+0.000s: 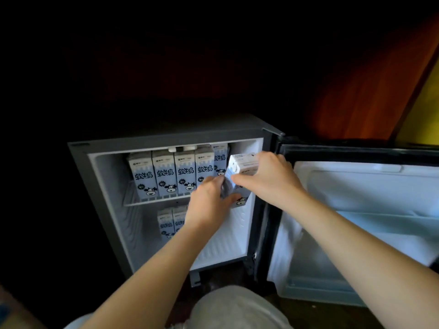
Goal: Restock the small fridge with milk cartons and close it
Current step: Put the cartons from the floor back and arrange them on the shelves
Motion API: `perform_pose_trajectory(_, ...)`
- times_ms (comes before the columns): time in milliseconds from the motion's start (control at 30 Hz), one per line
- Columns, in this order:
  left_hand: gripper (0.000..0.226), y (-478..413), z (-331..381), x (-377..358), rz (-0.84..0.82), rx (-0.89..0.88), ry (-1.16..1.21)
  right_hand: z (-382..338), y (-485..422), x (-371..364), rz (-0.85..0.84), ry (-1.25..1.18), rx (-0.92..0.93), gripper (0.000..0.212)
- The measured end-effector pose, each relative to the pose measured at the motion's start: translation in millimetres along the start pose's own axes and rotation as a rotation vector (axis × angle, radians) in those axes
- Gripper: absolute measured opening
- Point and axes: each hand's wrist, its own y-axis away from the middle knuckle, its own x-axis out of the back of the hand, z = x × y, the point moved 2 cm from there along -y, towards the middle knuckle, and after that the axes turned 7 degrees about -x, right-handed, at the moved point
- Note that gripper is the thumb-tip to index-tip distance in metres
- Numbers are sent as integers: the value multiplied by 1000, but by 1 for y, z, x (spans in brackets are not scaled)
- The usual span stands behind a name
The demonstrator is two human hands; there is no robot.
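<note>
We are looking at fridge (78,162), standing open. Cartons (164,174) are filling upper shelf (152,201) from left, labels facing out; two more (166,224) are sitting below. Our left hand (209,205) is curling round base of tilted carton (242,167), probably steering it toward gap at shelf's right end. Right hand (273,176) is gripping its top, likely tipping it under ceiling. Door (356,210) is standing wide at right, leaving us room; closing not yet done.
</note>
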Motion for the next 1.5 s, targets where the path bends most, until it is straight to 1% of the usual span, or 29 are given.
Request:
perform_pose_trajectory(100, 26, -14, -16, -7, 34, 47, 55, -9, -17, -12, 16, 22, -25, 35)
perform_pose_trajectory(233, 26, -26, -33, -16, 81, 63, 72, -13, -41, -28, 6, 14, -61, 35)
perform_pose_trajectory(333, 16, -35, -40, -22, 98, 67, 84, -12, -57, -38, -7, 19, -80, 31)
perform_pose_trajectory(367, 16, -37, -41, -24, 106, 66, 90, -11, -62, -42, -6, 26, -84, 30)
perform_pose_trajectory(500, 23, -44, -46, -36, 98, 99, 109, -8, -79, -55, 9, 55, -103, 39)
perform_pose_trajectory(667, 19, -51, -54, -45, 123, 157, 129, -9, -98, -72, 13, 69, -115, 42)
perform_pose_trajectory(800, 19, -54, -65, -48, 106, 154, 69, -13, -106, -82, -2, 127, -95, 36)
perform_pose_trajectory(900, 18, -58, -66, -48, 97, 128, 13, -11, -110, -83, -20, 121, -78, 38)
perform_pose_trajectory(1033, 14, -62, -73, -49, 77, 107, -104, 1, -116, -90, -36, 124, -82, 37)
perform_pose_trajectory(1200, 19, -59, -82, -56, 39, 95, -278, 25, -121, -118, -43, 146, -94, 33)
perform_pose_trajectory(1333, 16, -60, -84, -56, 52, 113, -322, 37, -116, -132, -47, 137, -89, 28)
perform_pose_trajectory(1500, 17, -61, -83, -58, 47, 116, -379, 42, -111, -140, -1, 86, -80, 18)
